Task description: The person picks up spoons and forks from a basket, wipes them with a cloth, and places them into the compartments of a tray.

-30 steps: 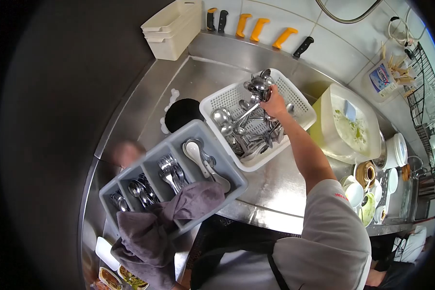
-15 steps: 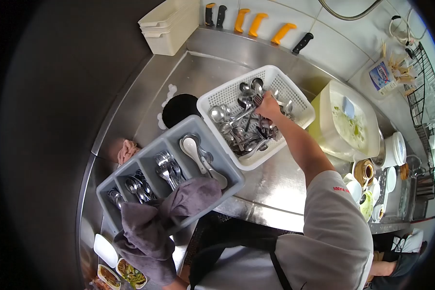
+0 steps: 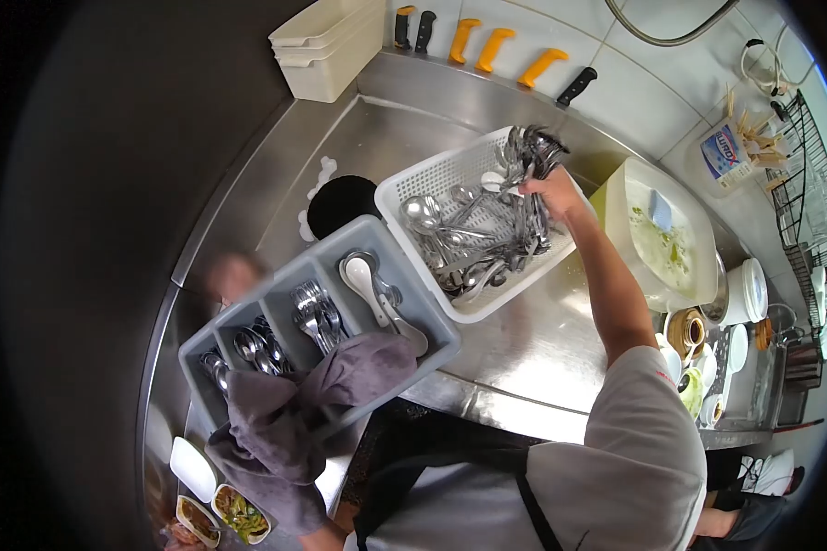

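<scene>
My right hand point(image 3: 553, 193) is closed round a bunch of metal cutlery point(image 3: 535, 151), lifted at the far right side of the white perforated basket point(image 3: 401, 188). More spoons and other pieces lie loose below it. A grey-purple cloth point(image 3: 280, 422) covers my left hand, whose fingers are hidden; only the wrist point(image 3: 323, 540) shows. The cloth hangs over the near edge of a grey divided cutlery tray point(image 3: 439, 338). Forks point(image 3: 314, 312) fill one compartment, metal spoons point(image 3: 262, 347) another, and white spoons point(image 3: 363, 275) with metal ones a third.
Knives with yellow and black handles point(image 3: 494, 50) line the tiled wall. Stacked cream bins point(image 3: 326, 69) stand at the back left. Right of the basket is a tub of cloudy liquid point(image 3: 666, 243). A black round object point(image 3: 342, 209) lies behind the tray. Food containers point(image 3: 241, 514) sit at lower left.
My right hand has risen out of the basket, up and to the right, with a bunch of cutlery in it. A pinkish shape behind the tray is now blurred. The cloth has barely shifted.
</scene>
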Demonstrator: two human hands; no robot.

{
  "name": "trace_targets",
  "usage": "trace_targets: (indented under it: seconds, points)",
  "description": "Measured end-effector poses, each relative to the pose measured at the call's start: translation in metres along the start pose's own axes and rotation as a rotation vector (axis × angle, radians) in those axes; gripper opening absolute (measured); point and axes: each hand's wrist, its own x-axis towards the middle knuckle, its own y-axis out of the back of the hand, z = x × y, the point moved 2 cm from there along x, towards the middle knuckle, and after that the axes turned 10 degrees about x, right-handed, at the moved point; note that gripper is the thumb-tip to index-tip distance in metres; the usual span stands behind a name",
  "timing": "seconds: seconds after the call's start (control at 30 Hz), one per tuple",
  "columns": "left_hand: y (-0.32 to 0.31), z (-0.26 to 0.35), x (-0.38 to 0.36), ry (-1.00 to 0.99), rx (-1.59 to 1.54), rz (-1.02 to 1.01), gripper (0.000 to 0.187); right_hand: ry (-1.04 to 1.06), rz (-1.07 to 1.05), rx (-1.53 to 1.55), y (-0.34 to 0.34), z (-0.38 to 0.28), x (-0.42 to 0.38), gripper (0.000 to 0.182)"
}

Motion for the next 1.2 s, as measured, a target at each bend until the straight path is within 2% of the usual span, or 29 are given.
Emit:
trace_targets:
  seconds: [0.07, 0.1, 0.13, 0.23, 0.37, 0.47, 0.5, 0.57, 0.63, 0.67, 0.73, 0.77, 0.8, 0.87, 0.9, 1.0, 1.03, 1.13, 1.2]
  points:
    - [-0.002, 0.01, 0.0, 0.043, -0.06, -0.02, 0.058, -0.078, -0.017, 0.242, 0.01, -0.003, -0.005, 0.037]
    - [-0.003, 0.014, 0.0, 0.07, -0.063, -0.025, 0.057, -0.152, -0.038, 0.154, 0.016, 0.004, -0.002, 0.041]
    - [-0.004, 0.015, 0.0, 0.095, -0.069, -0.028, 0.057, -0.139, -0.031, 0.176, 0.019, 0.009, -0.005, 0.04]
    - [-0.004, 0.022, -0.001, -0.051, 0.028, 0.002, 0.056, -0.131, -0.053, 0.264, 0.002, 0.002, -0.019, 0.038]
    - [0.003, 0.029, -0.009, -0.117, 0.067, 0.045, 0.057, -0.18, 0.044, 0.038, 0.005, 0.017, -0.028, 0.035]
    - [0.003, 0.021, -0.015, -0.152, 0.264, 0.054, 0.059, -0.218, 0.071, -0.025, 0.017, 0.031, -0.021, 0.034]
    - [0.006, 0.02, -0.018, -0.1, 0.163, 0.054, 0.06, -0.162, 0.046, 0.06, 0.017, 0.035, -0.023, 0.032]
    - [0.009, 0.022, -0.022, -0.002, -0.052, 0.061, 0.06, -0.059, 0.103, 0.01, 0.016, 0.043, -0.026, 0.029]
    - [0.015, 0.021, -0.026, -0.075, 0.095, 0.06, 0.058, 0.006, 0.142, 0.027, 0.012, 0.044, -0.031, 0.021]
    - [0.018, 0.021, -0.03, -0.106, 0.173, 0.058, 0.057, -0.043, 0.152, 0.035, 0.015, 0.043, -0.026, 0.019]
    - [0.018, 0.019, -0.033, 0.0, -0.092, 0.091, 0.054, -0.147, 0.171, 0.059, 0.019, 0.043, -0.014, 0.017]
    - [0.018, 0.018, -0.033, 0.006, -0.102, 0.104, 0.053, -0.037, 0.175, 0.037, 0.011, 0.028, -0.015, 0.014]
    - [0.019, 0.018, -0.033, 0.012, -0.113, 0.117, 0.052, -0.049, 0.204, 0.067, 0.004, 0.009, -0.018, 0.013]
    - [0.024, 0.013, -0.032, -0.07, 0.117, 0.122, 0.051, -0.088, 0.276, 0.13, -0.003, -0.022, -0.026, 0.012]
    - [0.026, 0.011, -0.034, -0.051, 0.094, 0.114, 0.052, -0.032, 0.218, 0.321, -0.012, -0.024, -0.028, 0.009]
    - [0.023, 0.009, -0.037, -0.018, 0.032, 0.104, 0.053, -0.314, 0.049, -0.009, 0.004, 0.011, -0.011, 0.009]
    - [0.022, 0.007, -0.037, -0.022, 0.036, 0.097, 0.053, -0.27, -0.003, -0.181, 0.013, 0.025, 0.002, 0.01]
    - [0.021, 0.013, -0.037, -0.002, 0.054, 0.103, 0.052, -0.215, 0.156, -0.146, 0.003, 0.014, 0.0, 0.012]
    - [0.019, 0.017, -0.038, -0.028, 0.102, 0.104, 0.053, -0.233, 0.302, 0.174, -0.007, 0.005, 0.006, 0.014]
